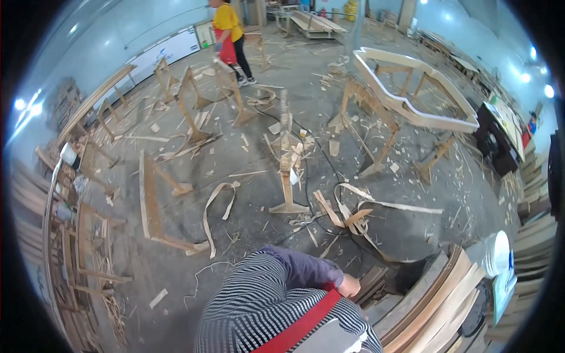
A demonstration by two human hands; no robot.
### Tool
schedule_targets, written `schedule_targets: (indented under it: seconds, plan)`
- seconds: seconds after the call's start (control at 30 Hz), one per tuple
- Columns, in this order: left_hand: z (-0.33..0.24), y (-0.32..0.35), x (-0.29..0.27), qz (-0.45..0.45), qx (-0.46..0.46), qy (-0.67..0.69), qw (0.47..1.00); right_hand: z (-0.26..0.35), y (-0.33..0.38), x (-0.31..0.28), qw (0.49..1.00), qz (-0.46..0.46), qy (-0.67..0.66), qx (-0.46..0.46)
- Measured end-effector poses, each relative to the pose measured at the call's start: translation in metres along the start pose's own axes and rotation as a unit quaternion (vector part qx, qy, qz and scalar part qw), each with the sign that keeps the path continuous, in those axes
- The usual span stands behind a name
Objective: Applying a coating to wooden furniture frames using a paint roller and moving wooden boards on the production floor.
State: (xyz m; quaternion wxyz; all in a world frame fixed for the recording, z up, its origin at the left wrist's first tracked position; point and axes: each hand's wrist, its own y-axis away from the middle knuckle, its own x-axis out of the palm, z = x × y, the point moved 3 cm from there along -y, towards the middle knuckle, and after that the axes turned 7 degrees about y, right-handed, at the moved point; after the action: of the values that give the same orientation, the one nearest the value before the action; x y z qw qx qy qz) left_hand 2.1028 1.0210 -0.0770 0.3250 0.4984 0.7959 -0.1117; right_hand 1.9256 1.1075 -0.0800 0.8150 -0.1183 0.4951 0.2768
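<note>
Right hand at stacked wood strips

Right hand (349, 286) rests beside dark wood pieces (372, 281); finger state cannot be told. Curved strip stack (435, 306) runs lower-left to upper-right.

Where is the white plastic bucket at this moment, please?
In the head view, the white plastic bucket sits at the lower right, just beyond the stack of curved wooden strips, to the right of the person's hand.

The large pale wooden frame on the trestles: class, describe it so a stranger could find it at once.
Look to the far right of the littered workshop floor, past the lone upright stand. On two wooden trestles lies the pale frame, an open angular loop. Unlike the brown scraps around it, it is whitish, large and raised.
</note>
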Motion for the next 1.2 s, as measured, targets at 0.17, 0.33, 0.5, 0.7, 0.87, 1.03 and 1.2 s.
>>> schedule_targets:
  seconds: [0.17,0.33,0.5,0.7,0.87,1.03,1.2]
  plan:
    - [0.008,-0.027,0.005,0.024,0.001,-0.023,0.999,0.001,0.016,0.0,0.997,0.019,-0.056,0.04]
    - [0.001,-0.076,0.01,0.153,0.066,0.05,0.985,0.007,0.033,-0.045,0.984,-0.008,-0.133,0.119]
    - [-0.015,-0.16,-0.007,0.154,0.113,0.17,0.967,0.011,0.084,-0.1,0.901,-0.145,-0.211,0.35]
    - [-0.079,-0.247,-0.028,0.132,0.091,0.119,0.98,-0.012,0.18,-0.105,0.812,-0.311,-0.128,0.477]
    - [-0.14,-0.301,0.028,0.139,0.073,0.217,0.963,-0.026,0.27,-0.112,0.702,-0.458,-0.046,0.543]
    - [-0.189,-0.348,0.07,0.101,0.222,0.148,0.959,-0.07,0.344,-0.122,0.625,-0.388,0.197,0.648]
    - [-0.237,-0.35,0.131,0.292,-0.029,0.276,0.915,-0.136,0.396,-0.049,0.61,-0.341,0.172,0.694]
